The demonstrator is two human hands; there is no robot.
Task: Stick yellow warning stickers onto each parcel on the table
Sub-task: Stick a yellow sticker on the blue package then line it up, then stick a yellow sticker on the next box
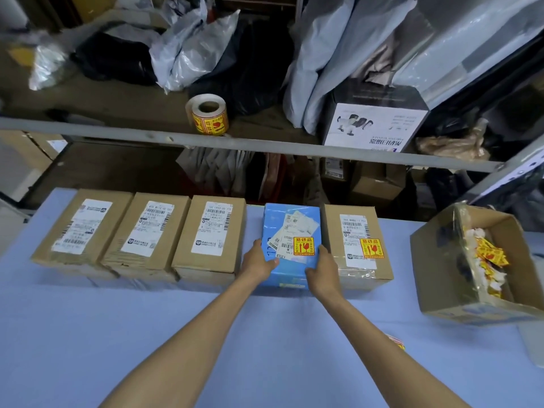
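The left hand (259,260) and the right hand (322,269) grip the near corners of the blue parcel (275,222), thumbs on its top face and fingers wrapped down its sides. The parcel sits on the table (117,334), 4th in a row of 5, and already carries a yellow sticker (304,246) over the corner of its white label. To finish this step well, the person should probably rub the sticker's edges flat, then set the parcel square with its neighbours. The stickered brown parcel (357,231) lies just to the right. The 3 bare brown parcels (147,228) to the left show only shipping labels, so they likely come next. The sticker roll (207,114) stands on the shelf (117,104) behind, well apart from both hands. An open carton (435,275) of scraps sits far right.
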